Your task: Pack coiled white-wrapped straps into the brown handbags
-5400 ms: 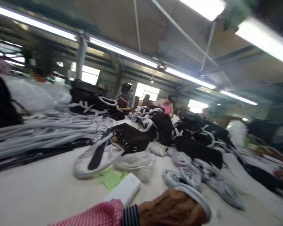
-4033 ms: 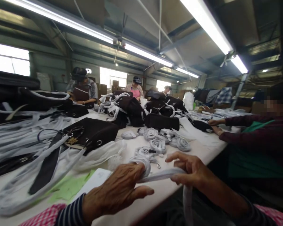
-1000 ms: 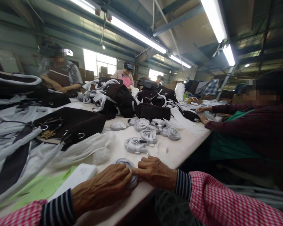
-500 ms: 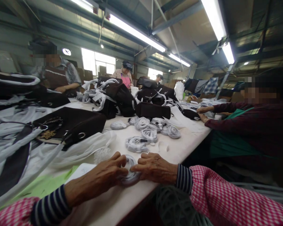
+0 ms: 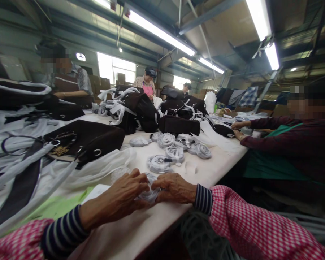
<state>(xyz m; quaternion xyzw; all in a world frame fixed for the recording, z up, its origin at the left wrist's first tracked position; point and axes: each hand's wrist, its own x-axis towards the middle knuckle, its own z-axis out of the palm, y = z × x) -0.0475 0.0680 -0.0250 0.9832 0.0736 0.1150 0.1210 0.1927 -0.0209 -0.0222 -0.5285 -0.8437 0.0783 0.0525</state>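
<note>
My left hand (image 5: pixel 119 200) and my right hand (image 5: pixel 176 187) meet at the near edge of the white table (image 5: pixel 219 164). Both are closed on a coiled white-wrapped strap (image 5: pixel 149 195) that lies between them on the table; most of the coil is hidden under my fingers. Just beyond my hands lie several more rolled white straps (image 5: pixel 165 160). A flat white box (image 5: pixel 94 191) sits under my left wrist on green paper (image 5: pixel 56 206).
A dark brown bag (image 5: pixel 89 139) with a wrapped strap lies to the left, clear plastic (image 5: pixel 103 169) in front of it. More dark bags (image 5: pixel 178 124) pile at mid-table. A person in dark red (image 5: pixel 289 144) works at the right; other people sit across.
My hands wound the white strap into a coil at the table edge. In the last second they slid slightly away from me, pressed together on the coil.
</note>
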